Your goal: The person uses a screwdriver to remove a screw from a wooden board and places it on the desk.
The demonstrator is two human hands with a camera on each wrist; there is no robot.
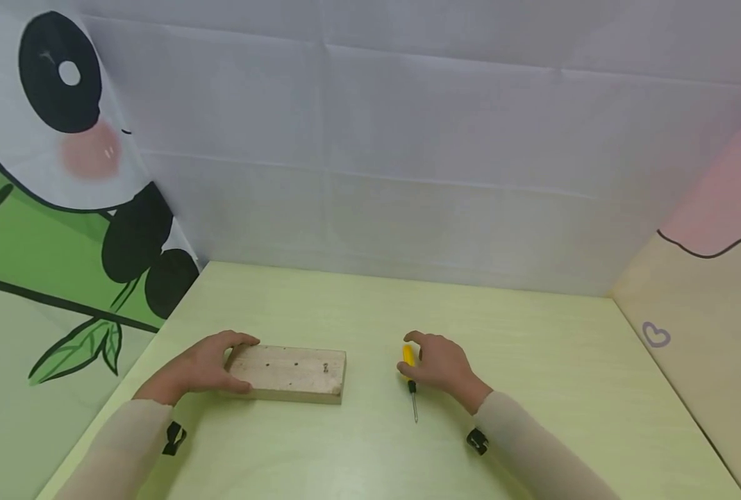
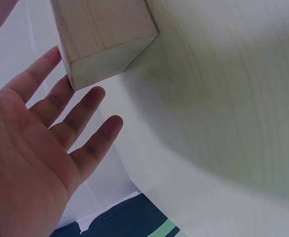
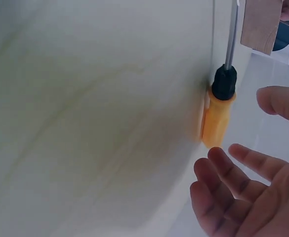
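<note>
A pale wooden block (image 1: 295,373) with small dark holes in its top lies flat on the table. My left hand (image 1: 210,364) spans the block's left end, thumb along the near side and forefinger toward the far side. In the left wrist view the fingers of that hand (image 2: 40,128) are spread and loosely extended beside the block (image 2: 104,29). My right hand (image 1: 440,362) hovers over a screwdriver with a yellow handle (image 1: 408,355), its shaft pointing toward me. In the right wrist view the thumb and fingers stand apart around the screwdriver (image 3: 217,118), with a gap visible.
Both things lie on a light yellow-green tabletop (image 1: 357,451). A pale sheet (image 1: 439,139) hangs behind the table's far edge. Printed cartoon panels (image 1: 64,257) flank it at the left and right.
</note>
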